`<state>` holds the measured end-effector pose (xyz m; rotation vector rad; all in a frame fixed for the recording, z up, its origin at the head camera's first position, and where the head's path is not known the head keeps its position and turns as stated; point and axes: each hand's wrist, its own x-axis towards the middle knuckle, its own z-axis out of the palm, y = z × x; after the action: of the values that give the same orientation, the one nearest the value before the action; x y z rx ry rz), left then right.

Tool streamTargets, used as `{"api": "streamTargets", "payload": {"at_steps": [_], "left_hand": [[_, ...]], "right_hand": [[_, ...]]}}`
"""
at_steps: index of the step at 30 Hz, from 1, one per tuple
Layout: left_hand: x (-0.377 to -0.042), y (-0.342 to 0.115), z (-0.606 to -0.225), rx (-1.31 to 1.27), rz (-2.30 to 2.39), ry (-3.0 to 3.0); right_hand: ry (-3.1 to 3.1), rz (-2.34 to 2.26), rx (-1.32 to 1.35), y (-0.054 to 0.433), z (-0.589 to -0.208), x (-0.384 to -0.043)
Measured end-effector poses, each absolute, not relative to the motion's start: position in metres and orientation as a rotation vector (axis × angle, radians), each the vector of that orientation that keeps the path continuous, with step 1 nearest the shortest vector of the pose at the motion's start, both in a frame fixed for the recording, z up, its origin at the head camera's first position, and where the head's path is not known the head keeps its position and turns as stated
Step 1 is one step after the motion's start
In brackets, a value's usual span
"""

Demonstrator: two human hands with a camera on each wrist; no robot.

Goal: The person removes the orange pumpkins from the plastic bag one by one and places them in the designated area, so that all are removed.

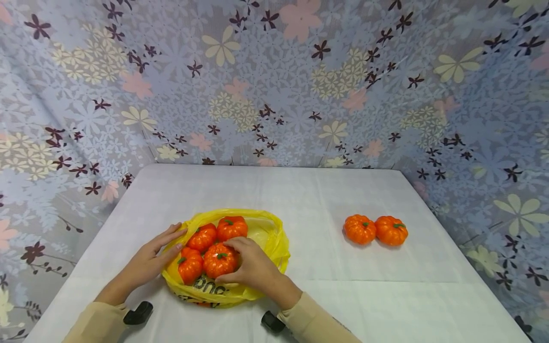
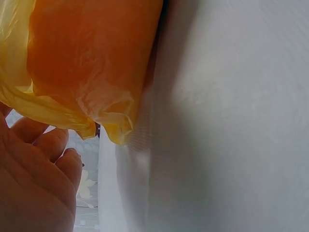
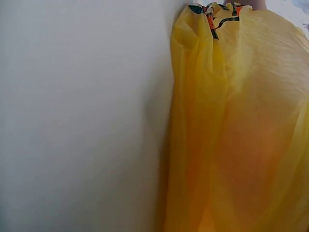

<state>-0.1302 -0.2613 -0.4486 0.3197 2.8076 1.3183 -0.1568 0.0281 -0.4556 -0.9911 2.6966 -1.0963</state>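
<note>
A yellow plastic bag (image 1: 274,247) with dark printing lies with its mouth spread on the table. Several small orange pumpkins with green stems sit in it, one at the far side (image 1: 232,227) and one at the left (image 1: 190,265). My right hand (image 1: 256,267) holds the near pumpkin (image 1: 220,260), thumb on its near side and fingers on its far side. At the bag's left rim rests my left hand (image 1: 150,259), its fingers loosely extended. In the left wrist view those fingers (image 2: 50,144) lie beside the yellow film. The right wrist view shows the bag's side (image 3: 231,121) but not the hand.
Two more orange pumpkins, one on the left (image 1: 360,229) and one on the right (image 1: 391,230), stand side by side on the white-covered table (image 1: 343,305). A floral curtain (image 1: 274,95) hangs behind and around the table.
</note>
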Motion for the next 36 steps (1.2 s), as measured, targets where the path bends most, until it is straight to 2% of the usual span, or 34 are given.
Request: {"api": "streamTargets", "payload": {"at_steps": [14, 36], "left_hand": [[-0.131, -0.259, -0.446, 0.325, 1.306, 2.820], [-0.133, -0.261, -0.450, 0.311, 1.309, 2.807]], "right_hand": [[2.714, -1.153, -0.998, 0.034, -0.434, -0.154], [2.736, -1.408, -0.958, 0.071, -0.418, -0.181]]}}
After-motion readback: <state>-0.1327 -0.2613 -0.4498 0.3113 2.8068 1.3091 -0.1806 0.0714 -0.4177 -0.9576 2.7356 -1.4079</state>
